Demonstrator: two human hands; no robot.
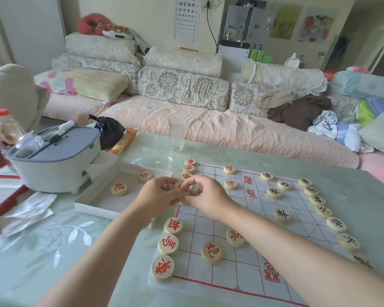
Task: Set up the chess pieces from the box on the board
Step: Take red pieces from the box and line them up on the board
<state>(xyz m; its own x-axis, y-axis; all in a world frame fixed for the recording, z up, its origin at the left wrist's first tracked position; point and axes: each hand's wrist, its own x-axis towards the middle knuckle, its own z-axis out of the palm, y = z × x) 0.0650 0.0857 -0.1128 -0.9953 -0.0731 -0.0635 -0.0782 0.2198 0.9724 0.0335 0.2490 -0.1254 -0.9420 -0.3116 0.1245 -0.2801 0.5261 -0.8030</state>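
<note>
So, both hands meet over the left edge of the xiangqi board (242,273), which lies flat on the green glass-topped table (53,251). The left hand (157,192) has its fingers curled in a narrow pinch around a half-hidden piece (178,186), a pale disc with a trace of red showing between the fingers. The right hand (205,193) is bunched just against it, fingertips touching the same spot, and I cannot tell whether it grips the piece too or only touches it. Beside the left hand sits the white box (111,202), shallow and open, with two red pieces (118,189) lying inside, well apart. Along the board's left edge runs the red row: three near discs (168,244) toward me and three far discs (189,168) beyond the hands. Four more red men (211,252) stand further in on the grid. On the right side the black row (323,211) lines the edge, its nearest disc blurred, with four black men (282,214) standing ahead of it. Past the board stands an empty tumbler (177,134), and to the left a white tub with a grey lid (53,160) beside a red-capped bottle (2,127). A cushioned sofa (208,120) runs along behind the table.
</note>
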